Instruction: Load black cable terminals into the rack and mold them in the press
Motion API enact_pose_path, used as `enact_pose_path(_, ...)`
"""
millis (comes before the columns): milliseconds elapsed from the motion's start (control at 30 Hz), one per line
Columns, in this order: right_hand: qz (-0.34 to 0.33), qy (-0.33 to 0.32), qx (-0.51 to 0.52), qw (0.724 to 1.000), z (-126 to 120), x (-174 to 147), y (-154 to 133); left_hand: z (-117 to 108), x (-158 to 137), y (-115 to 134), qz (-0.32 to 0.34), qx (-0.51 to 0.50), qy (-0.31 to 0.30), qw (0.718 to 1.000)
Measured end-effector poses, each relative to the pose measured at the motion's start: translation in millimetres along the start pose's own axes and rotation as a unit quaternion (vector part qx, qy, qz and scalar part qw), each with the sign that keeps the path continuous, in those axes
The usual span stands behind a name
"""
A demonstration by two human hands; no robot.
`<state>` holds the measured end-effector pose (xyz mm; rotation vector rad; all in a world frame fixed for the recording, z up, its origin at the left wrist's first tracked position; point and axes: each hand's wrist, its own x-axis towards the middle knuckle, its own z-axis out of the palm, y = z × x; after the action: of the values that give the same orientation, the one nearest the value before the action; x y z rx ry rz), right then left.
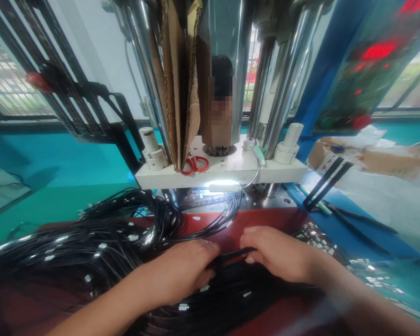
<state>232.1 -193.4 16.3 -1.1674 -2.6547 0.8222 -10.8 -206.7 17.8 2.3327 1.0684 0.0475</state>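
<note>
My left hand (191, 266) is closed around a black cable (234, 254) above the red work surface (262, 221). On the right, my right hand (271, 252) pinches the same cable, so a short length runs between the two hands. Below them lies a thick bundle of black cables (217, 308) with small pale connectors. Another large heap of black cables (101, 247) spreads out to the left, its coil beside my left hand. Several cable ends (227, 212) reach under the lit press. What my fingers cover is hidden.
A white press plate (224, 175) with steel columns stands ahead, carrying red-handled scissors (195, 164) and cardboard (182, 93). A lamp (225, 186) glows beneath it. Loose small connectors (315, 235), pliers (360, 224) and a control box with red displays (364, 70) are on the right.
</note>
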Motion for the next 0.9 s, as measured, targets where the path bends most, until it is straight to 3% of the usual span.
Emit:
enact_pose_path(367,-0.006,0.022,-0.017,1.0,6.2,0.9,6.2,4.6,5.9,6.1,0.001,0.074,0.0,0.997)
enact_pose_path(633,-0.023,0.042,-0.037,0.998,6.6,0.8,5.4,13.2,9.5,1.1,-0.032,0.059,0.016,0.998)
enact_pose_path(767,-0.021,0.045,-0.048,0.998,2.9,0.4,-4.4,9.4,5.5,-2.2,-0.012,0.001,0.044,0.999)
enact_pose_path(900,-0.021,0.11,-0.142,0.984,4.6,3.7,-22.3,-1.2,-0.1,-16.9,0.013,-0.117,0.068,0.991)
